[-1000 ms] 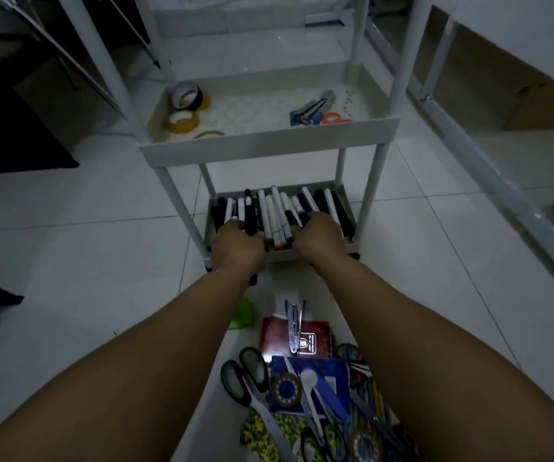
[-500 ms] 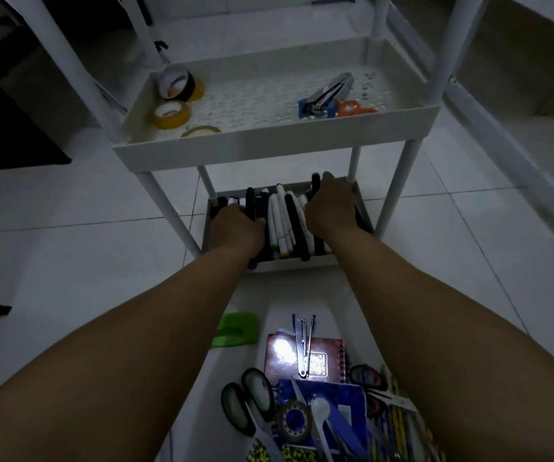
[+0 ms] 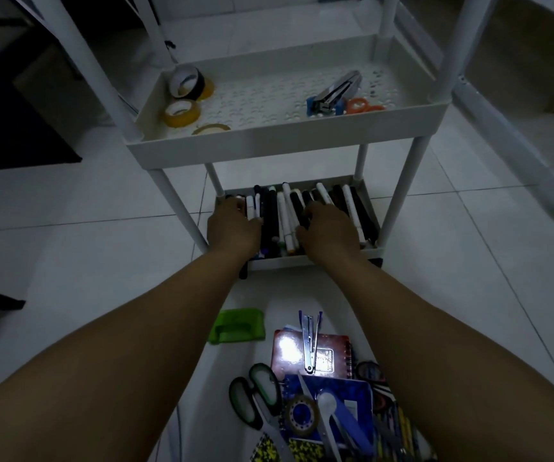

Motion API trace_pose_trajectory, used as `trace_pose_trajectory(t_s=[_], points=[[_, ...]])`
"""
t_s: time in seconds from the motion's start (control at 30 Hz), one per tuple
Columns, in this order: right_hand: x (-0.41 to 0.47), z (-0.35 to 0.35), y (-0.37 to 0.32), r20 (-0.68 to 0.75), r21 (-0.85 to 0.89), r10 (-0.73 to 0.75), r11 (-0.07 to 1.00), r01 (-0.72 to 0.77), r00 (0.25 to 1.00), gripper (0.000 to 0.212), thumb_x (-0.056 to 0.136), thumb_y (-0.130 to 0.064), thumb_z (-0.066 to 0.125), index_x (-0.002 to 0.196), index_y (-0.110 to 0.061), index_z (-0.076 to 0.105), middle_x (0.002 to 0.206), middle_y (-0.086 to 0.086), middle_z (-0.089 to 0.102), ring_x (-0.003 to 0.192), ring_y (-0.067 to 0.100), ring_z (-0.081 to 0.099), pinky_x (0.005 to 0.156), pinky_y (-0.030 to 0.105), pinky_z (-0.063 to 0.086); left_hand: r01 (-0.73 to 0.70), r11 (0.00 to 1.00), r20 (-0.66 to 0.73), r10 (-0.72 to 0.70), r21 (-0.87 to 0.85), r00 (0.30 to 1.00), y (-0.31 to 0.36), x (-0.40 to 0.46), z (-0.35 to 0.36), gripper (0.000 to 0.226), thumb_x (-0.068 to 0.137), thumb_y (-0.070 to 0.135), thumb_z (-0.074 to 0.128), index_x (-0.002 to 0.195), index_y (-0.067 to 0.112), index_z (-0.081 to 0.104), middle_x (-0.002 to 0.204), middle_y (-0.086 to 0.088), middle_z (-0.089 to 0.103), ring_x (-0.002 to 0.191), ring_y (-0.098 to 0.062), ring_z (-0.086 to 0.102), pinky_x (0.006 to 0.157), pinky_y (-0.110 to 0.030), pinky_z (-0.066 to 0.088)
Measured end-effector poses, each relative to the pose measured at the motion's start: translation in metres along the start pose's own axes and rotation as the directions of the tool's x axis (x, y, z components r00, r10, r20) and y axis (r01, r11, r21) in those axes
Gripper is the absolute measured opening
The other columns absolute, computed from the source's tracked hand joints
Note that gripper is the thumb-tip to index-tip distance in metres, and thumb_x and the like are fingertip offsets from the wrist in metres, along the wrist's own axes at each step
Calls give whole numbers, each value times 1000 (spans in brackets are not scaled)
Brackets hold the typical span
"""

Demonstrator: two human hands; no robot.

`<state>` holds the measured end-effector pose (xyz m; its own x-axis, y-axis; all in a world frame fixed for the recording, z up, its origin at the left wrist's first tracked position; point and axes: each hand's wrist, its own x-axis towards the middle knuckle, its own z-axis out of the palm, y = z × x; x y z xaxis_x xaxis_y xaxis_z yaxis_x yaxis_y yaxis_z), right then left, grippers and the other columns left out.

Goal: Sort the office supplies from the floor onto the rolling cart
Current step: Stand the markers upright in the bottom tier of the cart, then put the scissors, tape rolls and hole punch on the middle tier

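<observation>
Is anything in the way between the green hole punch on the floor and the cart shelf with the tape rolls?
Nothing visible blocks it. The green hole punch lies alone on the tile, and the middle of the tape-roll shelf is bare. Both hands are on the markers on the shelf below.

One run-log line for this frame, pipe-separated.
step: arranging markers in cart bottom tray | left hand: on markers | right hand: on markers | floor pile: notebooks, scissors unsorted

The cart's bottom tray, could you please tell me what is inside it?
The bottom tray holds black and white markers side by side. Left hand and right hand cover some.
</observation>
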<state>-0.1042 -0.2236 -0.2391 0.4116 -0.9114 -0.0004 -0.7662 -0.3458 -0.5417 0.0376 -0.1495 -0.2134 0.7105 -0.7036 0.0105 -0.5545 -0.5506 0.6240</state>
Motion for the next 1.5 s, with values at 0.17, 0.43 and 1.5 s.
trace_pose_trajectory(t_s=[0.17, 0.43, 1.5], points=[[0, -5, -4, -19, 62, 32, 998, -31, 999, 29, 93, -37, 61, 103, -10, 65, 101, 10, 67, 91, 23, 62, 63, 26, 40, -89, 994, -29, 88, -62, 996, -3, -27, -14, 22, 86, 5, 54, 107, 10, 62, 102, -4, 63, 91, -12, 54, 69, -16, 33], [-36, -9, 2, -165, 82, -85, 992, 100, 983, 24, 94, -28, 58, 106, -9, 68, 97, 11, 67, 89, 26, 63, 60, 25, 33, -289, 955, -15, 291, 74, 957, -53, -98, -18, 39, 79, 9, 64, 117, 17, 62, 107, -2, 58, 90, -20, 58, 72, -26, 47], [-167, 22, 23, 200, -49, 233, 973, -227, 952, 28, 77, -30, 70, 95, -13, 57, 90, 9, 65, 79, 29, 60, 61, 28, 41, -227, 974, 228, 225, -19, 947, -89, -239, -15, 23, 86, 16, 62, 105, 25, 69, 100, 4, 68, 86, -16, 61, 74, -28, 49]])
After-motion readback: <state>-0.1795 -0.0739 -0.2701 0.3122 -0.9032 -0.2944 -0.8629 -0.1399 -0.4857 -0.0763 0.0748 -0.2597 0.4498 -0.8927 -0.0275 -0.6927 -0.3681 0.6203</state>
